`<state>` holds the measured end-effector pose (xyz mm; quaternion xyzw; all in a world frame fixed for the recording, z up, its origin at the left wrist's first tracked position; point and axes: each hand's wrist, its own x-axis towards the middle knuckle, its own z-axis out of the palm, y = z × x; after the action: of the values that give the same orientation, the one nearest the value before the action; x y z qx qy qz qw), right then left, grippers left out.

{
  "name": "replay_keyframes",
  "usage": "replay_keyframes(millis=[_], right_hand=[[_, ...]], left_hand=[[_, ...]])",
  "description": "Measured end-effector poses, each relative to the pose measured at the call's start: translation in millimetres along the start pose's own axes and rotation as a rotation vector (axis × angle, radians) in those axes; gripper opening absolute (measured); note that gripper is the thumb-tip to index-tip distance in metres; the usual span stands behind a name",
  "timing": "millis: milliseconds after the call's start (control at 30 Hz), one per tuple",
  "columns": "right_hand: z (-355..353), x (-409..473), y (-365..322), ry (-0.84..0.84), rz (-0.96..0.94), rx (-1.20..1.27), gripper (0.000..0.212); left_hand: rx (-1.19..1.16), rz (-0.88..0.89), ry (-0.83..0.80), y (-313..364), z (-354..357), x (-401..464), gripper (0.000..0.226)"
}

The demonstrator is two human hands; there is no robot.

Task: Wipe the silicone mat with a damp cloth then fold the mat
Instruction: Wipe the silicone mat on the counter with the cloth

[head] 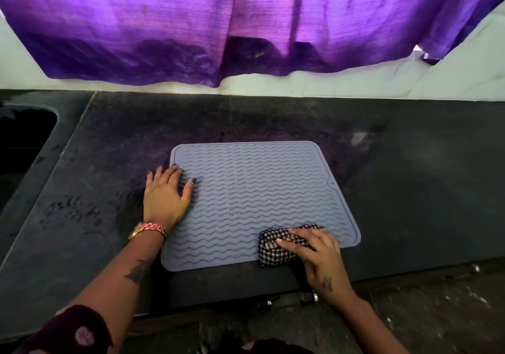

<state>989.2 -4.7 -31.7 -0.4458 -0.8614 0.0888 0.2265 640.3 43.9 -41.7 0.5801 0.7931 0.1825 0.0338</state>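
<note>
A grey silicone mat (257,198) with wavy ridges lies flat on the dark stone counter (410,189). My left hand (165,195) rests flat with spread fingers on the mat's left edge, half on the counter. My right hand (314,252) presses a bunched black-and-white checked cloth (273,249) onto the mat's near right corner. The cloth overhangs the mat's front edge a little.
A dark sink opening (24,135) is set into the counter at the far left. A purple curtain (246,25) hangs over the white wall behind the counter. The counter's front edge runs just below the mat, with dusty floor (423,312) beyond it.
</note>
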Motion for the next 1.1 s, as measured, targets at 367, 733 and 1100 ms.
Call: replay_keyframes(millis=[367, 733, 1100], right_hand=[[-16, -13, 11, 0.052, 0.117, 0.085, 0.059], [-23, 17, 23, 0.104, 0.193, 0.168, 0.073], [-28, 62, 49, 0.056, 0.062, 0.148, 0.059]], left_hand=[[-0.013, 0.013, 0.000, 1, -1, -1, 0.054], [0.172, 0.006, -0.033, 7, -3, -1, 0.070], [0.299, -0.060, -0.125, 45, 0, 15, 0.061]])
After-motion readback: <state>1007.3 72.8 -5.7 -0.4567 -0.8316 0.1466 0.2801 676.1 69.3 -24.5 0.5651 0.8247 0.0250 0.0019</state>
